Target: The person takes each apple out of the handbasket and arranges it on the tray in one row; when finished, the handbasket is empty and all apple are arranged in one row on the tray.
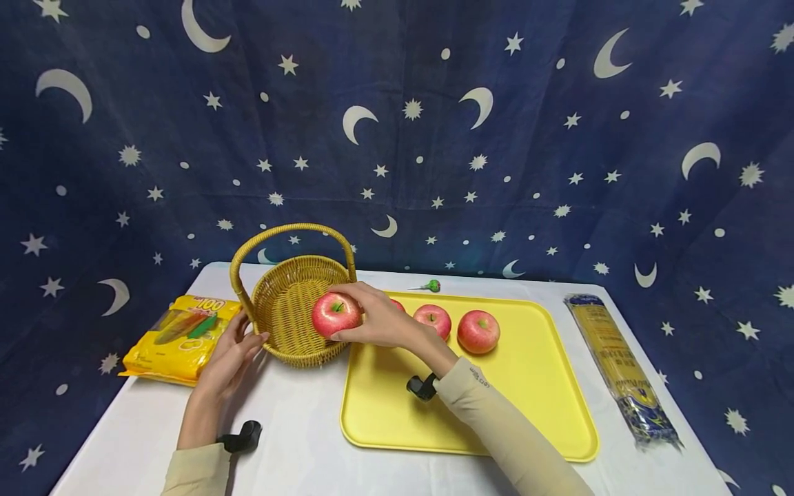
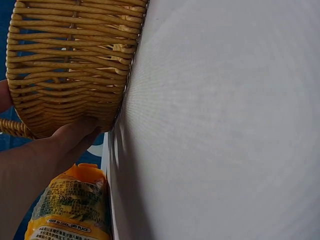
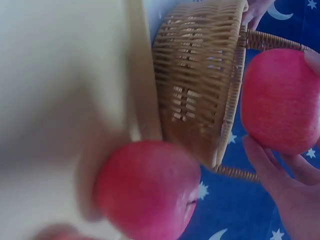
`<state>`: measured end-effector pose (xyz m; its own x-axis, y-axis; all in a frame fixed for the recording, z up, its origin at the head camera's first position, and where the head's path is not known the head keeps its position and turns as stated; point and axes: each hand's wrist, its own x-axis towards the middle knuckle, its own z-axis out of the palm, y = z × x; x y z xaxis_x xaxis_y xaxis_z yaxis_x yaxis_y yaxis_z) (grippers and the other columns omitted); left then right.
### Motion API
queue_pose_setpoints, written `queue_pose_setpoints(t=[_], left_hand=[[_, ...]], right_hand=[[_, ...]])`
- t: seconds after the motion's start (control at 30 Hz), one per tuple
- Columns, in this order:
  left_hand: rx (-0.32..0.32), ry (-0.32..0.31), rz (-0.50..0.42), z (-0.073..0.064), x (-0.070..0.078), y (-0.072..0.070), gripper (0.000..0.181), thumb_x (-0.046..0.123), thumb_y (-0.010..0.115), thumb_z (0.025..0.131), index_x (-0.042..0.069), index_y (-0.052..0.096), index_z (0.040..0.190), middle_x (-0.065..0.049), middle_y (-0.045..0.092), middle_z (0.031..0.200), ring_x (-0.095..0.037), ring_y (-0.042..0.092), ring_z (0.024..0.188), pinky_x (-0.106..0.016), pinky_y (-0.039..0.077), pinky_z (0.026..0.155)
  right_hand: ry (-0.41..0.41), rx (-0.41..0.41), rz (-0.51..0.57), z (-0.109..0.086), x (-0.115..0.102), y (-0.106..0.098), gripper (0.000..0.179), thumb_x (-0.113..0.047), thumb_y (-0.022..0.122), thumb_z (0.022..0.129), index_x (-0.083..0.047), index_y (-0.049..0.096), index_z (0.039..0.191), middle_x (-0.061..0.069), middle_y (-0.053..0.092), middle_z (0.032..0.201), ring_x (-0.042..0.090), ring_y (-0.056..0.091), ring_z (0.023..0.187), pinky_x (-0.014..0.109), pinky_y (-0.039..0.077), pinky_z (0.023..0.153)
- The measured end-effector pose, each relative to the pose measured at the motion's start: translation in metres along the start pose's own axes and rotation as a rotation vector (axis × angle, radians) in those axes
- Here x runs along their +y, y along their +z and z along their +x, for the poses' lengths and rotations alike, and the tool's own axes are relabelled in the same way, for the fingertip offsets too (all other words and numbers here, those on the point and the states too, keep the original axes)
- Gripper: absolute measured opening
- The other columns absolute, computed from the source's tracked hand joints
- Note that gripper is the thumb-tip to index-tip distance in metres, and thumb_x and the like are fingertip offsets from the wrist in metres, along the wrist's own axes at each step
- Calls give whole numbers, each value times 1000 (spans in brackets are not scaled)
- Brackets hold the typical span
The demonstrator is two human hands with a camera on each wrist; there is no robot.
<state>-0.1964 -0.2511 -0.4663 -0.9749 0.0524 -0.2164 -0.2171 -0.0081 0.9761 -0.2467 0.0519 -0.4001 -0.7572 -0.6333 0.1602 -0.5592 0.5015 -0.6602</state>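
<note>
My right hand (image 1: 386, 318) grips a red apple (image 1: 335, 315) over the right side of a wicker basket (image 1: 291, 350). The right wrist view shows this apple (image 3: 282, 102) between thumb and fingers, above the rim. My left hand (image 1: 231, 359) holds the basket's left side near the foot of its tall handle (image 1: 291, 227); in the left wrist view its fingers lie along the woven wall (image 2: 75, 65). On a yellow tray (image 1: 509, 406) sit a red apple (image 1: 478, 332), another apple (image 1: 433, 318) and a third (image 1: 398, 304) mostly hidden behind my right hand.
Left of the basket lies a yellow snack bag (image 1: 180, 344). A long pack of noodles (image 1: 620, 365) lies right of the tray. A small green-topped item (image 1: 432, 285) is behind the tray. A dark blue star-and-moon cloth (image 1: 422, 172) hangs behind the white table (image 1: 298, 427).
</note>
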Motion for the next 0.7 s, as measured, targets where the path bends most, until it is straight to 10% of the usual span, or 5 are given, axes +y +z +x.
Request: queue_pose_setpoints(t=[0.7], left_hand=[[-7,19,-28,1,-2,0,88,5,51,103,15,-10,166,-9,-8,174,-31,11,158,-33,27,123]], right_hand=[[95,128,-61,-66,52,-62,73,-35,88,79,-16,58,143,2,63,138,24,60,122,46,53,106]])
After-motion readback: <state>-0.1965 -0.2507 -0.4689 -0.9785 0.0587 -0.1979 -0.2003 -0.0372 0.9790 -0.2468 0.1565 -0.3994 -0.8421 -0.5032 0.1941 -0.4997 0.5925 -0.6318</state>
